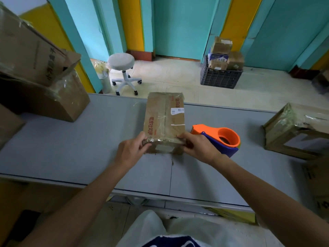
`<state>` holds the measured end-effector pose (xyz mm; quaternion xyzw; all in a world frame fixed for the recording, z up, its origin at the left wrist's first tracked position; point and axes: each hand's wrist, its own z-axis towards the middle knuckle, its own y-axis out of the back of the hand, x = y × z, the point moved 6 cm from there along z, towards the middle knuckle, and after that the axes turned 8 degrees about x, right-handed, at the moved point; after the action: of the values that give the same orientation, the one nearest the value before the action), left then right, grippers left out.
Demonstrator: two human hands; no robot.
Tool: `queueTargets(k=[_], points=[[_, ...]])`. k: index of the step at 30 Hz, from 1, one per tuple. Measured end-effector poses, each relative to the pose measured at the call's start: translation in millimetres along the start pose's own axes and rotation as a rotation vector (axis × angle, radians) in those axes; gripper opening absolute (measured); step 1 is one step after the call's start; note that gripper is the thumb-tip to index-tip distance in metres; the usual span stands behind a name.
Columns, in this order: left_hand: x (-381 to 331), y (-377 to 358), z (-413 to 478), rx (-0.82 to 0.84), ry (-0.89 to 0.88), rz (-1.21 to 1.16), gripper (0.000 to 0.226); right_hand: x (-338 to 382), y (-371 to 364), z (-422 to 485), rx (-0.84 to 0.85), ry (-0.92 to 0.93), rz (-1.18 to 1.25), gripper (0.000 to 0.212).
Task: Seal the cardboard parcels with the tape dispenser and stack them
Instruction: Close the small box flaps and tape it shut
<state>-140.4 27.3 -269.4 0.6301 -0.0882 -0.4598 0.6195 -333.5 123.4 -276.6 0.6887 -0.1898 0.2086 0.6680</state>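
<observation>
The left hand [131, 150] grips the parcel [164, 113] at its near left corner, the right hand [197, 147] pinches its near right corner, and the tape dispenser [224, 138] lies just right of that hand. Uneven pressing may wrinkle the tape [164, 140] there. Beyond the hands, red characters [151, 125] and 1 barcode label [177, 111] are unreadable.

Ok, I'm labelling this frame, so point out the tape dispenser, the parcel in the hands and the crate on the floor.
tape dispenser [213, 131]: head view, orange body beside the ring.
parcel [164, 118]: head view, middle of its taped top face.
crate [219, 78]: head view, dark front wall.
</observation>
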Motion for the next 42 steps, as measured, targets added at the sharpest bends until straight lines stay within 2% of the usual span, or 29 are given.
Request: queueTargets(k=[2,3,5,7,9,11,13,16,19,21,24,28,30,32,34,35,36,38,40,42], points=[[-2,-6,2,-0.02,0.009,0.026,0.046,1,-4,-1,-0.025,-0.036,-0.014,0.039],[-2,-6,3,-0.027,0.038,0.036,0.045,3,-6,-2,-0.04,-0.064,-0.027,0.042],[-2,-5,4,0.001,0.17,0.059,0.045,5,-13,-3,-0.114,-0.171,-0.077,0.055],[-5,-6,2,0.019,0.303,0.052,0.056,7,-21,-4,-0.235,-0.311,-0.106,0.059],[-6,-8,-3,-0.04,0.438,-0.094,0.055,10,-28,-2,-0.322,-0.422,-0.099,0.06],[-7,-10,-6,-0.116,0.497,-0.237,0.052,12,-29,1,-0.337,-0.458,-0.107,0.061],[-4,-13,-4,-0.137,0.463,-0.279,0.054,14,-23,2,-0.342,-0.456,-0.135,0.063],[5,-16,-9,-0.075,0.312,-0.278,0.072,30,-28,1,-0.364,-0.295,-0.208,0.075],[9,-23,-18,-0.025,0.226,-0.008,0.094,36,-38,1,-0.373,-0.359,-0.224,0.068],[11,-25,-19,-0.082,0.3,0.031,0.092,35,-41,2,-0.394,-0.411,-0.234,0.06],[10,-27,-16,-0.148,0.397,-0.103,0.087,36,-45,3,-0.338,-0.469,-0.144,0.058],[9,-29,-13,-0.143,0.353,-0.365,0.081,37,-46,5,-0.323,-0.499,-0.042,0.062],[16,-26,-16,-0.13,0.368,-0.412,0.078,43,-49,6,-0.295,-0.448,0.036,0.058],[29,-22,-24,-0.101,0.361,-0.437,0.084,55,-48,6,-0.174,-0.359,0.081,0.058],[46,-13,-32,-0.042,0.316,-0.478,0.095,65,-39,5,-0.066,-0.285,0.035,0.068],[54,-8,-35,-0.004,0.297,-0.5,0.097,66,-26,7,-0.128,-0.282,0.0,0.073],[62,-5,-36,0.034,0.293,-0.519,0.095,61,-9,12,-0.26,-0.299,-0.004,0.07],[72,0,-34,0.067,0.287,-0.534,0.083,36,19,25,-0.492,-0.397,0.084,0.051],[72,5,-30,0.064,0.268,-0.485,0.07,9,32,44,-0.516,-0.503,0.164,0.063],[70,8,-26,0.056,0.236,-0.424,0.063,-8,35,63,-0.411,-0.615,0.211,0.077]])
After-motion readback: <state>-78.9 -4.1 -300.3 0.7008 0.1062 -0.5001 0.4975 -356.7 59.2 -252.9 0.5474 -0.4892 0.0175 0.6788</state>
